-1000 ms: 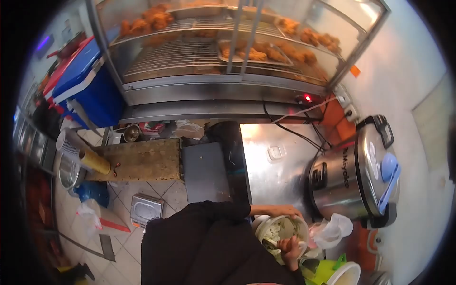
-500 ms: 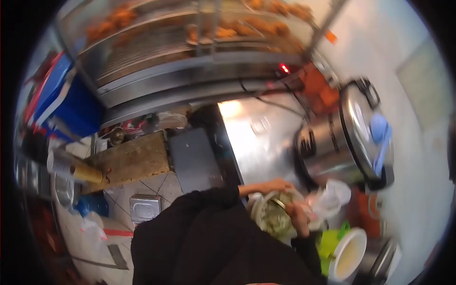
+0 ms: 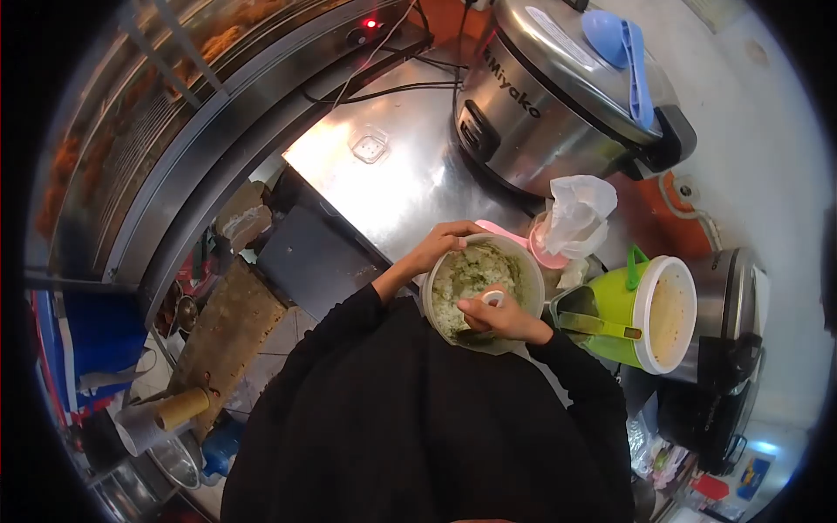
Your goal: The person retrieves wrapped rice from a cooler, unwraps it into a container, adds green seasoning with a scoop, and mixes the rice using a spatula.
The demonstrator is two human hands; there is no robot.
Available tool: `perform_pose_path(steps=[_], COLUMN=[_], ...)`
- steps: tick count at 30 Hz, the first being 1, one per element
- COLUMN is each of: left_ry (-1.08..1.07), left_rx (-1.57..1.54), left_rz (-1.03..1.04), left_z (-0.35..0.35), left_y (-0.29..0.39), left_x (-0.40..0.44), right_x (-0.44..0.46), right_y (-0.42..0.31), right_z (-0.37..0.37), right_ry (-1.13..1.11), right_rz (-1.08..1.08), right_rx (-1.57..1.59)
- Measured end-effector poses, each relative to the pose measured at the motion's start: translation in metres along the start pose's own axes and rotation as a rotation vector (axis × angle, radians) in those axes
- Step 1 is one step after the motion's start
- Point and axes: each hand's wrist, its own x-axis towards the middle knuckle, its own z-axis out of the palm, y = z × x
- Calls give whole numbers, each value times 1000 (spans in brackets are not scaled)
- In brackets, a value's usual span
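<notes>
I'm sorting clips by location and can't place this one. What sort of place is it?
Probably a small food shop or stall kitchen: there's a glazed display case holding browned, fried-looking food, and a large Miyako-branded cooker on a metal worktop.

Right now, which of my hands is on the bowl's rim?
Your left hand, with its fingers over the bowl's upper-left edge. Your right hand instead grips a utensil with a pale end above the food.
</notes>
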Motion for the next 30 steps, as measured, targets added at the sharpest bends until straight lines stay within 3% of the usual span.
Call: perform_pose_path(steps=[2, 4, 6, 7, 11, 14, 16, 18, 21, 23, 24, 26, 30], left_ry=[0, -5, 48, 34, 97, 85, 107, 89, 166, 199, 217, 295, 355], left_rx=[-19, -37, 143, 123, 141, 199, 126, 54, 110, 98, 51, 133, 195], left_rz=[-12, -33, -57, -25, -55, -54, -80, -69, -60, 3, 31, 141, 220], left_z=[0, 0, -2, -1, 5, 1, 2, 1, 7, 1, -10, -11, -15], left_y=[1, 2, 1, 5, 12, 9, 9, 9, 17, 13, 2, 1, -2], left_x=[0, -2, -1, -2, -4, -4, -4, -6, -8, -11, -12, -10, -5], right_x=[0, -3, -3, -4, -3, 12, 18, 20, 20, 8, 6, -6, -31], right_y=[6, -4, -11, -19, -37, 3, 8, 3, 5, -16, -15, -22, -11], right_z=[1, 3, -2, -10, -15, -15, -16, -5, -24, -39, -38, -35, -34], right_ry=[154, 206, 159, 88, 324, 355, 124, 211, 285, 130, 216, 500, 688], right_rz=[-134, -149, -649, -718, -710, -587, -317, -442, -391, -164, -328, -467, -587], right_rx=[-208, -218, -594, -786, -443, -623, -652, -485, -472, -173, -4, -291, -506])
